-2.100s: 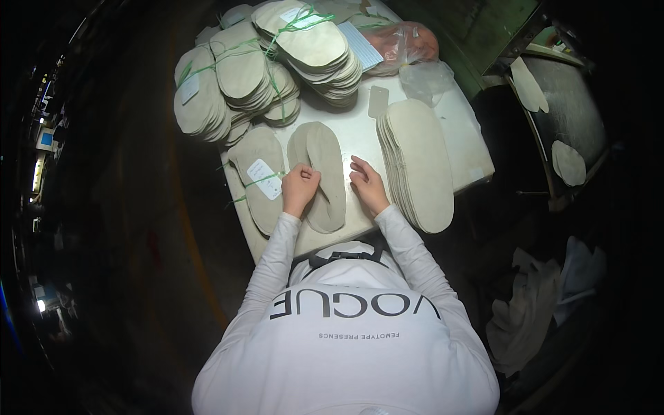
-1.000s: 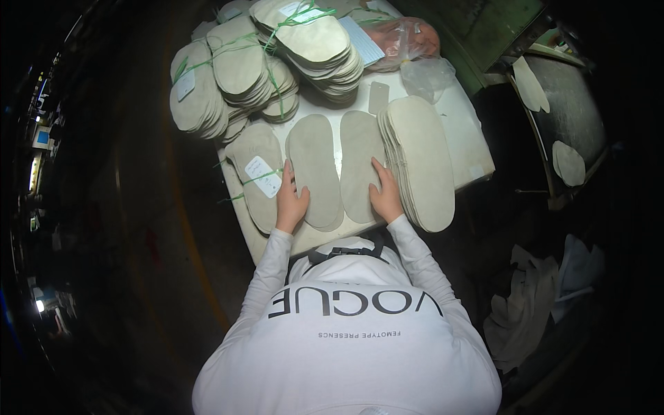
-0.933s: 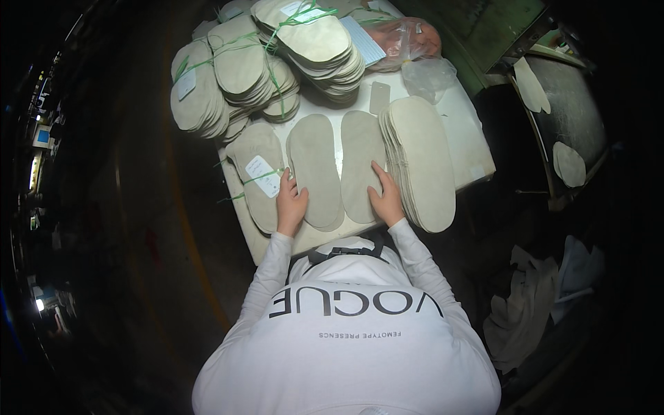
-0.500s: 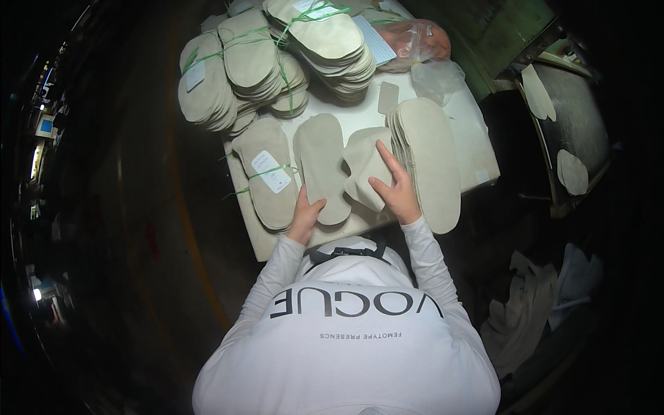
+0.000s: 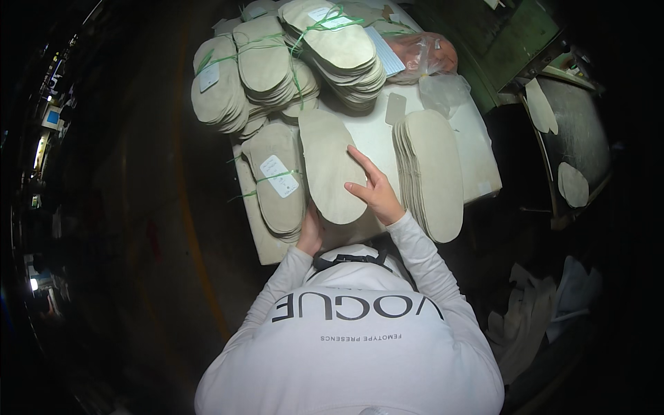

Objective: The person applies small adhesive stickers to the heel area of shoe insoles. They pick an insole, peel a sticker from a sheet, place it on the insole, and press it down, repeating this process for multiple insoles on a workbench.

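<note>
A worker's right hand point(image 5: 366, 183) is holding a pale insole point(image 5: 330, 162) near its right edge, thumb and forefinger spread wide across it; the left hand point(image 5: 313, 232) is resting by its lower left (fingers partly hidden, grip impossible to tell). The insole is lying over a white table point(image 5: 474, 149), between a tied bundle point(image 5: 271, 142) and a loose stack point(image 5: 436, 173). A green cabinet point(image 5: 484, 52) is standing beyond, darkness surrounding. The bundle's white label point(image 5: 279, 177) is bearing illegible marks; large dark lettering is crossing the white shirt point(image 5: 353, 370).

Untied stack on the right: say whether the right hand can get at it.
Likely yes: the right hand is just left of the untied stack, only table between, though its fingers touch a pale piece.
</note>
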The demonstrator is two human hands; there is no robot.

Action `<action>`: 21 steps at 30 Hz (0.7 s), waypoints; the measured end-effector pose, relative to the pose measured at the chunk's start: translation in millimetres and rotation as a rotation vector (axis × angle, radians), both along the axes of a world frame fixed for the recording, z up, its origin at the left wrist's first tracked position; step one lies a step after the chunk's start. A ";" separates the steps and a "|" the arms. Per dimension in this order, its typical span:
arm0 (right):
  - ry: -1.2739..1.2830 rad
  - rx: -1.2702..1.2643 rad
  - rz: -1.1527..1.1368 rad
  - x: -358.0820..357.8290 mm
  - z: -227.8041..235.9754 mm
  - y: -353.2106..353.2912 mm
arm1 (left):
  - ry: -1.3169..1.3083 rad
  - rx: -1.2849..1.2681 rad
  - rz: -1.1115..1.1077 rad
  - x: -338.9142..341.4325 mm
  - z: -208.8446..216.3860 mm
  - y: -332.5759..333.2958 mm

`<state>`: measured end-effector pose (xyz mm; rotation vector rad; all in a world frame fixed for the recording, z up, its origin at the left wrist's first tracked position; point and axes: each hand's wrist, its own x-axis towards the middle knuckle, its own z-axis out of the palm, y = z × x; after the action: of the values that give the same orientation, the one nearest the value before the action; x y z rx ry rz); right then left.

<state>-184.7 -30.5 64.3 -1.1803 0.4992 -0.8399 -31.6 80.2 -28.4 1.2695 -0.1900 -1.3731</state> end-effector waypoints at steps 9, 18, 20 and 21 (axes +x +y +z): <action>0.338 0.040 0.050 -15.0 -96.2 25.4 | 0.017 0.072 -0.113 0.2 0.4 0.6; 0.769 -0.214 -0.009 -32.7 -91.1 36.7 | -0.113 -0.019 -0.114 -1.9 -12.0 0.8; 0.725 -0.147 -0.146 -25.4 -95.3 24.6 | 0.028 -0.006 -0.147 -2.0 -3.3 1.1; 0.610 0.002 -0.215 -18.3 -96.5 15.5 | 0.106 -0.008 -0.168 -2.4 3.0 0.8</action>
<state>-203.0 -15.0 -32.1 -1.3950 1.1399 -0.6465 -34.0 81.0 -25.4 1.1919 -0.2334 -1.5780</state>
